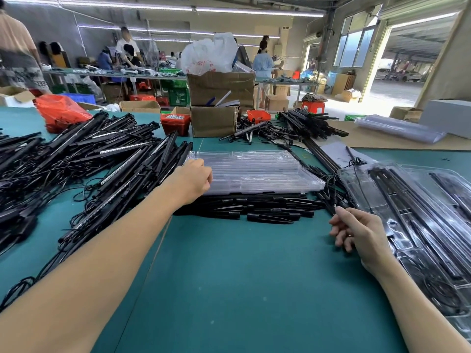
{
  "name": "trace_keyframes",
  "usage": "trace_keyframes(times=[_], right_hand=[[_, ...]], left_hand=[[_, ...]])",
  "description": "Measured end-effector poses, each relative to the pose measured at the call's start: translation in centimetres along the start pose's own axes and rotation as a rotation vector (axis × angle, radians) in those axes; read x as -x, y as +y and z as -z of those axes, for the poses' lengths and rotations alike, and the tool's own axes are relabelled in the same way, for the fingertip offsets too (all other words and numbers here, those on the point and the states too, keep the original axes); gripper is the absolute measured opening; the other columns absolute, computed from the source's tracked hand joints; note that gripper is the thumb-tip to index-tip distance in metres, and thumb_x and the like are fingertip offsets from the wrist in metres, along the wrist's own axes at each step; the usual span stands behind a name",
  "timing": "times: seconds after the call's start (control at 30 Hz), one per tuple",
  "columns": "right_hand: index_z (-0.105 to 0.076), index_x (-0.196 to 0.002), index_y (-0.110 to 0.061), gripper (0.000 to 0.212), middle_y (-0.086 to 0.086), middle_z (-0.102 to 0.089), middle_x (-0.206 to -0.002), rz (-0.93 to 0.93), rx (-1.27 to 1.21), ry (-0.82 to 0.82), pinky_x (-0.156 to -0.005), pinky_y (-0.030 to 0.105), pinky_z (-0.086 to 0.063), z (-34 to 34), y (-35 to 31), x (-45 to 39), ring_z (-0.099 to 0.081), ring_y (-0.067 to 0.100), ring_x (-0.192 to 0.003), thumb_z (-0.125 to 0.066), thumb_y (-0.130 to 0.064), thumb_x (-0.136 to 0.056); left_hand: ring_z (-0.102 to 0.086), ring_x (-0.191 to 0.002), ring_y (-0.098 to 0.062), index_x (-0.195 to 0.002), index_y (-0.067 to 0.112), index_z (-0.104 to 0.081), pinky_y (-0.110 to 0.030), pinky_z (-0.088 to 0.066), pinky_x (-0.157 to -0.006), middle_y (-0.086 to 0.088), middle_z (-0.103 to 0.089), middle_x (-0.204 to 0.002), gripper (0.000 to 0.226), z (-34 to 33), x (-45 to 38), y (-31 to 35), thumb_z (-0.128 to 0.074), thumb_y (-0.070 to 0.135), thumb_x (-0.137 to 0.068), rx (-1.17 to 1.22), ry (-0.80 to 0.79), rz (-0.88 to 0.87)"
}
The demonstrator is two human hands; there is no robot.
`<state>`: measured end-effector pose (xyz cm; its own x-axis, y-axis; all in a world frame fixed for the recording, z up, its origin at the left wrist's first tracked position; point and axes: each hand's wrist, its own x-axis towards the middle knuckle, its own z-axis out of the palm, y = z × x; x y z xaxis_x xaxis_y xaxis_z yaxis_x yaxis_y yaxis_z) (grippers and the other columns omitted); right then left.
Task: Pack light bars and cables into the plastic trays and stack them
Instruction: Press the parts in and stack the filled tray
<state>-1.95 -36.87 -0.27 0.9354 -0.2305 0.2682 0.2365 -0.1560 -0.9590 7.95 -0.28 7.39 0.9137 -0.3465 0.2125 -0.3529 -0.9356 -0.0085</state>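
The left hand [195, 179], fingers curled on the left edge of the stack of clear trays [257, 171], should lift just the top one, while the right hand [356, 231], right of the stack near the packed trays [418, 220], hangs loosely curled, holding nothing.

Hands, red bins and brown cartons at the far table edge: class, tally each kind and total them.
Hands: 2, left hand and right hand
Red bins: 2
Brown cartons: 2, stacked
Total: 6
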Motion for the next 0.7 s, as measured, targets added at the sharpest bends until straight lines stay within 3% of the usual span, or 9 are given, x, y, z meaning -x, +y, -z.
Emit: trace_keyframes(times=[0.07, 0.2, 0.37, 0.43, 0.53, 0.7], right_hand=[[-0.065, -0.076, 0.004, 0.036, 0.015, -0.063, -0.058, 0.000, 0.002, 0.000, -0.032, 0.017, -0.033, 0.0, -0.1, 0.0, -0.050, 0.020, -0.038, -0.061, -0.025, -0.098], [-0.066, -0.075, 0.004, 0.036, 0.016, -0.062, -0.059, -0.003, 0.007, 0.000, -0.032, 0.017, -0.033, 0.0, -0.2, 0.1, -0.050, 0.020, -0.038, -0.062, -0.025, -0.098], [-0.065, -0.075, 0.004, 0.036, 0.016, -0.062, -0.059, -0.012, 0.017, 0.004, -0.032, 0.017, -0.033, -0.1, -0.3, 0.1, -0.049, 0.019, -0.038, -0.063, -0.024, -0.097], [-0.065, -0.075, 0.004, 0.036, 0.015, -0.062, -0.059, -0.015, 0.018, 0.008, -0.031, 0.017, -0.033, -0.1, -0.2, 0.1, -0.050, 0.018, -0.038, -0.063, -0.024, -0.097], [-0.065, -0.076, 0.004, 0.036, 0.015, -0.063, -0.058, -0.019, 0.028, 0.011, -0.031, 0.017, -0.032, -0.1, -0.3, 0.1, -0.050, 0.018, -0.038, -0.062, -0.023, -0.098], [-0.065, -0.078, 0.006, 0.037, 0.014, -0.062, -0.057, -0.018, 0.029, 0.019, -0.032, 0.017, -0.033, 0.0, -0.2, 0.1, -0.050, 0.018, -0.038, -0.061, -0.025, -0.098]], left_hand=[[-0.041, -0.120, -0.024, -0.113, 0.014, -0.062, -0.043, -0.044, -0.100, -0.003, -0.042, -0.109, 0.018, 0.4, -0.1, 0.0, -0.048, 0.015, -0.102, -0.027, -0.057, 0.004], [-0.039, -0.123, -0.028, -0.118, 0.012, -0.054, -0.042, -0.047, -0.095, -0.009, -0.045, -0.123, 0.018, 0.8, -0.4, 0.5, -0.048, 0.018, -0.102, -0.188, -0.058, 0.034], [-0.054, -0.105, -0.026, -0.114, 0.011, -0.050, -0.035, -0.035, -0.073, -0.006, -0.058, -0.111, 0.020, 0.3, -0.2, 1.7, -0.049, 0.002, -0.096, -0.365, 0.296, 0.026], [-0.058, -0.089, -0.028, -0.107, 0.008, -0.057, -0.036, -0.037, -0.065, -0.009, -0.060, -0.097, 0.023, 0.5, 0.2, 2.2, -0.055, -0.006, -0.089, -0.361, 0.447, 0.007], [-0.050, -0.063, -0.027, -0.089, 0.007, -0.062, -0.028, -0.031, -0.049, -0.010, -0.053, -0.076, 0.024, 1.2, 0.5, 3.0, -0.064, -0.013, -0.077, -0.316, 0.654, -0.064], [-0.052, -0.070, -0.030, -0.090, 0.006, -0.062, -0.031, -0.038, -0.045, -0.011, -0.055, -0.082, 0.021, 2.5, 1.8, 4.0, -0.059, -0.013, -0.080, -0.117, 0.764, -0.046]])
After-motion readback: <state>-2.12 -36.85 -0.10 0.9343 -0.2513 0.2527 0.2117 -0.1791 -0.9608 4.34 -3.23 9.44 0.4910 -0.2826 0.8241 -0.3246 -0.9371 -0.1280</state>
